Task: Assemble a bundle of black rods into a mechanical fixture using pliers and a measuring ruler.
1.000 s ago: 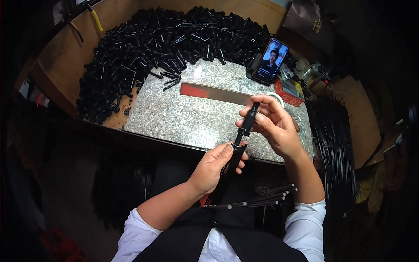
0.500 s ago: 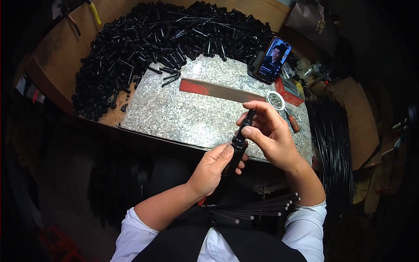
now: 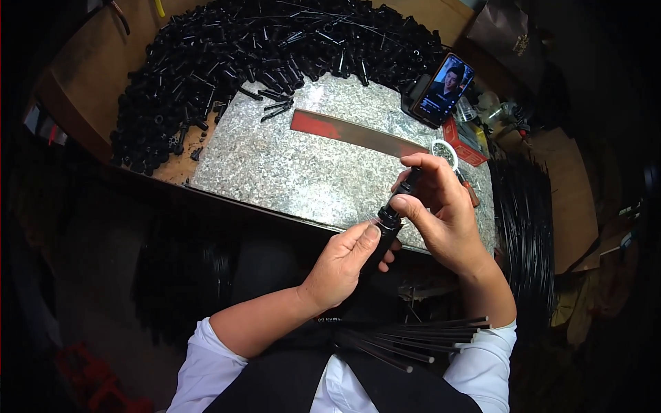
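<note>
Above the near edge of the stone slab, both my hands are closed on one slim black cylindrical part (image 3: 390,219). My left hand (image 3: 337,260) wraps its thicker lower end, with the thumb pressed along the side. At the narrower upper end, my right hand (image 3: 446,224) pinches it between the thumb and fingers, with the index finger curled over the tip. The part leans with its top to the right. Much of its lower end is hidden behind my left hand. Below my hands, several thin dark rods with pale ends (image 3: 413,342) fan out in front of my body.
A large heap of black parts (image 3: 227,62) covers the back and left. On the stone slab (image 3: 275,172) lie a flat red-and-grey bar (image 3: 358,134), a white dish of small bits (image 3: 444,148), a red box (image 3: 465,143) and a propped phone (image 3: 446,89). Long black rods (image 3: 527,227) stand at right.
Both hands have shifted slightly to the right together with the black part, keeping their grip. The bench appears slightly shifted in view, and the thin rods have swung slightly.
</note>
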Tool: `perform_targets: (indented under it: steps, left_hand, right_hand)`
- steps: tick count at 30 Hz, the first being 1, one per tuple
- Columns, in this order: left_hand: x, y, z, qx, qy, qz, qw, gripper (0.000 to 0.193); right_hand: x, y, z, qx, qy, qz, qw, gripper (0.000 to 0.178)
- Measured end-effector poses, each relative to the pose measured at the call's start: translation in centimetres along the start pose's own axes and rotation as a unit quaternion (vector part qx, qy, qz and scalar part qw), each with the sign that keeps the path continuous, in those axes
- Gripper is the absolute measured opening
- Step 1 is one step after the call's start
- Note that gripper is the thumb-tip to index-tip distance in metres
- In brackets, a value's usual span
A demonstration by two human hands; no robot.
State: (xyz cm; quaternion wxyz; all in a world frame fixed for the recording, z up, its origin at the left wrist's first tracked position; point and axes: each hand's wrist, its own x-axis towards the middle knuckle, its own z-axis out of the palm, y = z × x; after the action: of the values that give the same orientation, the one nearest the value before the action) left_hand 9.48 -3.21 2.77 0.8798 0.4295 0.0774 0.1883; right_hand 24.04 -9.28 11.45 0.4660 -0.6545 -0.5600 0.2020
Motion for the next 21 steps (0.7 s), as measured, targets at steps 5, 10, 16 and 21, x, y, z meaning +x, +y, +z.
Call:
perform_targets:
  steps: [5, 10, 16, 21]
  left_hand:
    - [0.03, 0.01, 0.03, -0.001, 0.002, -0.004, 1.000, 0.040]
    - [0.01, 0.01, -0.03, 0.009, -0.004, -0.004, 1.000, 0.041]
    - [0.01, 0.04, 0.11, 0.018, -0.008, -0.008, 1.000, 0.042]
    - [-0.05, -0.18, -0.13, 0.015, -0.011, -0.002, 1.000, 0.042]
  right_hand:
    - [0.07, -0.29, -0.17, 0.031, -0.012, 0.033, 0.999, 0.038]
    - [0.07, -0.30, -0.34, 0.054, -0.016, 0.056, 0.997, 0.037]
    - [-0.08, -0.25, -0.26, 0.077, -0.013, 0.069, 0.995, 0.038]
    - [-0.11, -0.35, 0.06, 0.034, -0.008, 0.040, 0.999, 0.040]
